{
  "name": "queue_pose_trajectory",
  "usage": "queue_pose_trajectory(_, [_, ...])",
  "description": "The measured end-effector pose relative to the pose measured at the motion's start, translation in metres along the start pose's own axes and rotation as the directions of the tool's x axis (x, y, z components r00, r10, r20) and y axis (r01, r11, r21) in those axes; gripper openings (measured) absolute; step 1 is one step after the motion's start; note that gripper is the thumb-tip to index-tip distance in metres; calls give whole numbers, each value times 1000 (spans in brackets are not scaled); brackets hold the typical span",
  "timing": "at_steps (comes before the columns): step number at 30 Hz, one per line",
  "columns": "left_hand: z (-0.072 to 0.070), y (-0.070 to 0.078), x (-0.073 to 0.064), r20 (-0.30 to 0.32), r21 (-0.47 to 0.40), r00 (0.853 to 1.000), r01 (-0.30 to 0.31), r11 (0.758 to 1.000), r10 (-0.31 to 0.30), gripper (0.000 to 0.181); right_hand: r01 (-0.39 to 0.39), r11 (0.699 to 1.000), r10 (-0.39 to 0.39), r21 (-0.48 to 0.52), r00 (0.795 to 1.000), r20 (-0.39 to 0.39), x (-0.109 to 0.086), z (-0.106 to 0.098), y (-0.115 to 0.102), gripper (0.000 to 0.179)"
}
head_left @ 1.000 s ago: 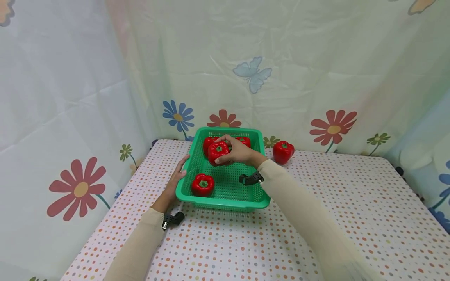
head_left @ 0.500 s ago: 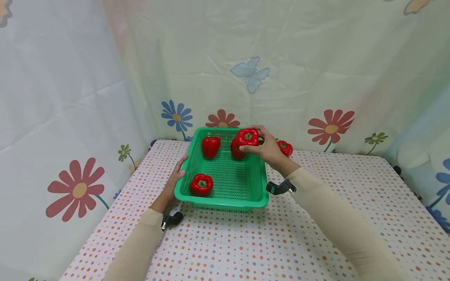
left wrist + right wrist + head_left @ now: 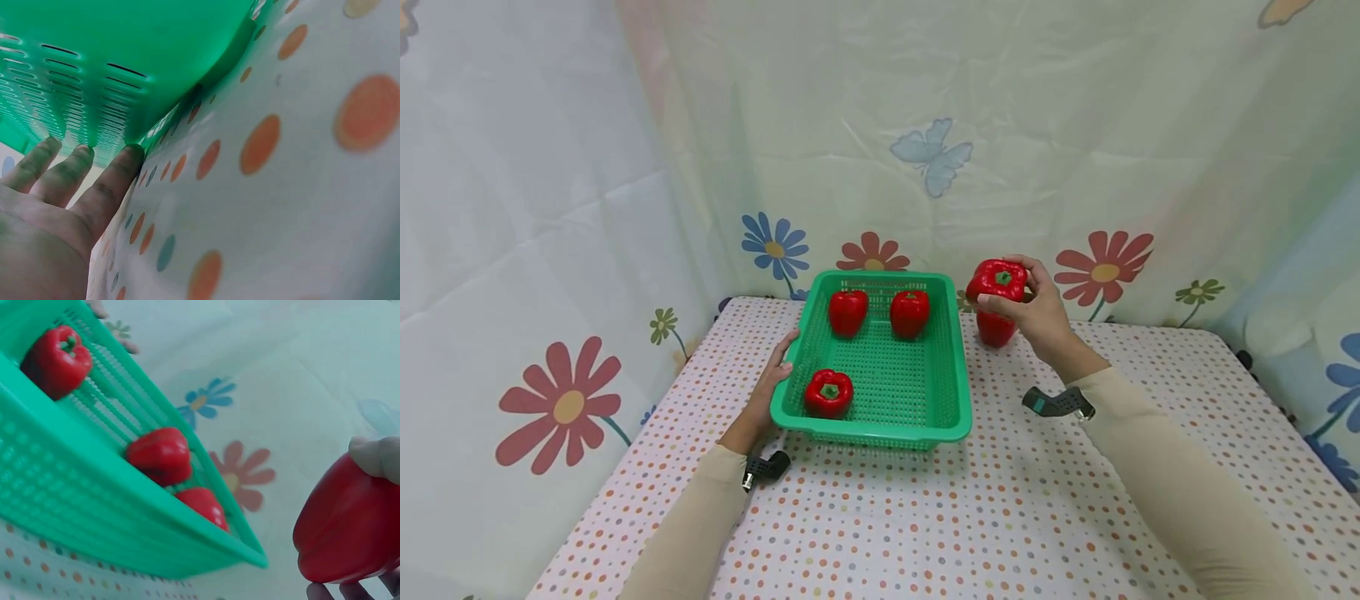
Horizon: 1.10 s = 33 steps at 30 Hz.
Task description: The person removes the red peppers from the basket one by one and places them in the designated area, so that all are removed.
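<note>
A red bell pepper is gripped between the thumb and fingers of my right hand, raised to the right of the green basket. Below and partly behind it, another red bell pepper sits on the table. In the right wrist view the held bell pepper fills the lower right. My left hand rests along the basket's left side; in the left wrist view its straight fingers touch the slotted wall. Inside the basket are three red bell peppers: back left, back right, front left.
A dotted cloth covers the table beneath the basket. Behind the table hangs a pale curtain printed with flowers and a butterfly. Another curtain hangs along the left side.
My right hand has carried the bell pepper from over the basket rightward past its right rim, to above the pepper on the table. My left hand has stayed against the basket.
</note>
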<state>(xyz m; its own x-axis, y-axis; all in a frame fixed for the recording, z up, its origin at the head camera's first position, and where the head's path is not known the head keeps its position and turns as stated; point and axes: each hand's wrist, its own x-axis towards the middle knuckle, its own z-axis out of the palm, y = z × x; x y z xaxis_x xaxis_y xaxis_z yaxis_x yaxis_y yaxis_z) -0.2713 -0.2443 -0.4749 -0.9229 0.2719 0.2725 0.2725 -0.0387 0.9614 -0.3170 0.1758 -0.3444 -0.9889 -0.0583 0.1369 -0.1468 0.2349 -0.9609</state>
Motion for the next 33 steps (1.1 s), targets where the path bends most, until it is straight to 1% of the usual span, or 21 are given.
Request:
queue_pose_trajectory(3, [1,2,0,0,-13,1000,-12,1000,12,64,-24,1000,24,1,998,-58,-1,-15,5,90])
queue_pose_trajectory(5, [1,2,0,-4,3,1000,-12,1000,12,63,-33,999,33,-2,995,-95,-1,-24,10,94])
queue_pose_trajectory(10, [1,2,0,-9,16,1000,-10,1000,10,62,-64,997,57,-36,983,-175,3,-46,28,89])
queue_pose_trajectory(13, [1,2,0,-11,21,1000,-6,1000,7,61,-115,991,99,-65,973,-211,4,-56,40,86])
queue_pose_trajectory(17, [0,0,0,-12,20,1000,-1,1000,2,61,-200,974,172,-105,958,-230,7,-67,58,88])
queue_pose_trajectory(19, [-1,-1,1,-9,8,1000,0,1000,0,61,-234,966,203,-113,951,-233,10,-73,72,90])
queue_pose_trajectory(22, [-1,-2,1,1,-5,1000,-3,1000,3,61,-279,950,239,-140,939,-248,23,-84,104,95])
queue_pose_trajectory(26, [-1,-3,2,2,-13,1000,-6,1000,6,62,-292,938,242,-187,937,-253,47,-102,157,108])
queue_pose_trajectory(28, [-1,-2,1,1,-14,1000,-6,1000,6,62,-282,941,234,-188,942,-242,58,-108,177,113])
queue_pose_trajectory(30, [-1,-2,1,-1,-10,1000,-10,1000,10,62,-280,942,234,-183,943,-236,66,-110,190,116])
queue_pose_trajectory(33, [-2,-1,1,6,-12,1000,-10,1000,10,62,-277,945,235,-174,945,-228,71,-108,197,116])
